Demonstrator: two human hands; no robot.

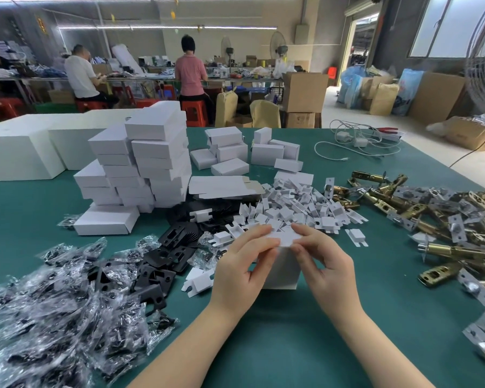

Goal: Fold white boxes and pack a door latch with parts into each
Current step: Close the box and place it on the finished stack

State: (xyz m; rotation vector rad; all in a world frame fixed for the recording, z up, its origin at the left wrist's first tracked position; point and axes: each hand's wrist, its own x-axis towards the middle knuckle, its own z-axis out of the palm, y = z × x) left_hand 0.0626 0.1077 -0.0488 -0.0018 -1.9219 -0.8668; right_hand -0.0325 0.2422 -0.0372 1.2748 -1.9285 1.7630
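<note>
The left hand point(242, 264) and the right hand point(324, 264) meet over an upright white box point(280, 271) standing on the green table point(277, 345). Both pinch the box's top flap point(284, 238), the left with curled fingers and thumb at the flap's left edge, the right with thumb and forefinger at its right edge. The forearms run in from the near edge of the table and converge at the box, wrists slightly raised.

Directly nearer than the hands the table surface is bare green cloth right down to the near edge. Just beyond the fingertips lies a heap of small white card inserts point(297, 203), some touching the box area; a single insert point(198, 282) lies just left of the left wrist. To the left of the left hand sit black strike plates point(157, 271), and further left and nearer, a large pile of clear bagged parts point(59, 309). Well to the right of the right hand, brass door latches point(443, 219) are strewn as far as the table's right edge. Beyond the left hand, a stack of folded white boxes point(140, 163) rises, with flat box blanks point(221, 186) beside it. At the far right of the table lie white cables point(356, 142).
</note>
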